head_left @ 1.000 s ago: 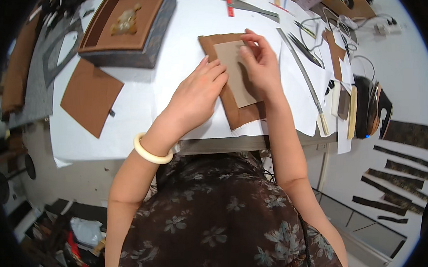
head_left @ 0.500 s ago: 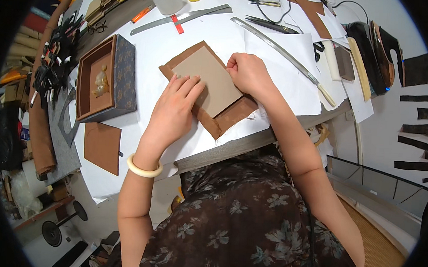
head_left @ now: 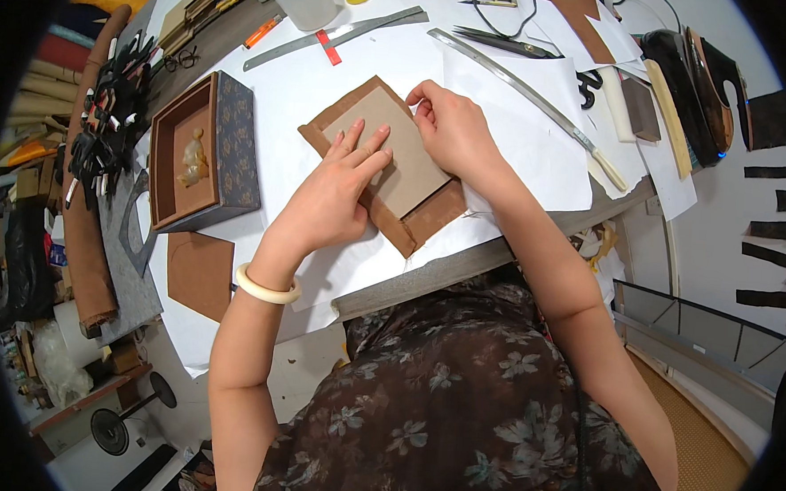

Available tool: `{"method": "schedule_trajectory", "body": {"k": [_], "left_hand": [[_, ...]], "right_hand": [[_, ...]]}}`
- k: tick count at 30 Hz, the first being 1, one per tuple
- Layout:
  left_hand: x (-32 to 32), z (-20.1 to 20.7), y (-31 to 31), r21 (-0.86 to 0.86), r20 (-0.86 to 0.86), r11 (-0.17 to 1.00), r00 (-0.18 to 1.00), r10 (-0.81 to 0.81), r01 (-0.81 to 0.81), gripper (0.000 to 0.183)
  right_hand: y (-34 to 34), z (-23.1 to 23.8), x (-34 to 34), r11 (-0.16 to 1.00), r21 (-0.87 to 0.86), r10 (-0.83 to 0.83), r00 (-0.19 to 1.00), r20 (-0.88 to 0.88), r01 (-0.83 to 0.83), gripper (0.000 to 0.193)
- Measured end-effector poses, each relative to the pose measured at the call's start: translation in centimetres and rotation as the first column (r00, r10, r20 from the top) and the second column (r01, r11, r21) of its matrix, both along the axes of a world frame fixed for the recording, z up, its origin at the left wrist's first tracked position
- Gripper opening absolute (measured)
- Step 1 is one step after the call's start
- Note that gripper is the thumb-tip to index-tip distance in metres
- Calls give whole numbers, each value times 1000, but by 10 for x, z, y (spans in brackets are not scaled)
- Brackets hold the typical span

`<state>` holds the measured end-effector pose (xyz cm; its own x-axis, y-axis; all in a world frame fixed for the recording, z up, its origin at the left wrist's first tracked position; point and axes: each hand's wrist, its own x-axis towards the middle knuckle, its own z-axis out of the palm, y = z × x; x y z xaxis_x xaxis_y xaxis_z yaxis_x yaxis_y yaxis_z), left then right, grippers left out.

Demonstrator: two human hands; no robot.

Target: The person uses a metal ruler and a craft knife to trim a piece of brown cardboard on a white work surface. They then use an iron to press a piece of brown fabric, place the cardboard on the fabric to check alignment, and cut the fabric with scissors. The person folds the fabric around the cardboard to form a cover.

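Observation:
A beige board [head_left: 416,177] lies on a larger piece of brown cloth [head_left: 439,212], which shows as a border around it. One lower corner of the cloth has frayed threads. My left hand [head_left: 329,189], with a cream bangle on its wrist, rests on the board with its fingers spread. At the board's upper right edge, the bent fingers of my right hand [head_left: 452,131] pinch the cloth border; the fingertips partly hide it. Left of my left hand stands a patterned dark box [head_left: 236,148] with a brown inside, holding a small translucent figurine [head_left: 193,159].
White paper covers the worktop. A brown panel [head_left: 200,275] lies below the box. Beyond the board are a steel ruler [head_left: 283,51] and a long blade with a pale handle [head_left: 525,91]. An iron [head_left: 707,102] stands at far right; brown rolled material [head_left: 87,229] lies at far left.
My left hand has shifted up and right across the board, its fingers spreading wider. My right fingers have moved slightly up along the edge. The whole view has shifted a little.

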<state>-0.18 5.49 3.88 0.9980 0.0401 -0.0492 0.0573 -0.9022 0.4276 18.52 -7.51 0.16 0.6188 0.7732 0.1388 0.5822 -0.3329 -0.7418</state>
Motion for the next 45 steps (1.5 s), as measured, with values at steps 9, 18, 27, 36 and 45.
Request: {"method": "schedule_trajectory", "body": {"k": [9, 18, 27, 36, 45], "left_hand": [[-1, 4, -5, 6, -17, 1000, 1000, 22, -22, 72], [-44, -16, -4, -78, 319, 983, 931, 180, -164, 57], [-77, -31, -33, -245, 237, 745, 706, 667, -621, 30], [-54, -65, -47, -272, 329, 664, 581, 745, -697, 15], [-67, -36, -83, -949, 223, 269, 254, 941, -166, 12]], "right_hand": [[-8, -9, -9, 987, 112, 83, 963, 256, -114, 19], [-11, 15, -23, 988, -145, 82, 984, 158, -59, 41], [-6, 12, -34, 989, 138, 54, 998, -45, -47, 50], [-10, 3, -14, 994, 15, 112, 992, -50, -111, 57], [5, -6, -17, 935, 222, 339, 506, -794, -278, 44]]}}
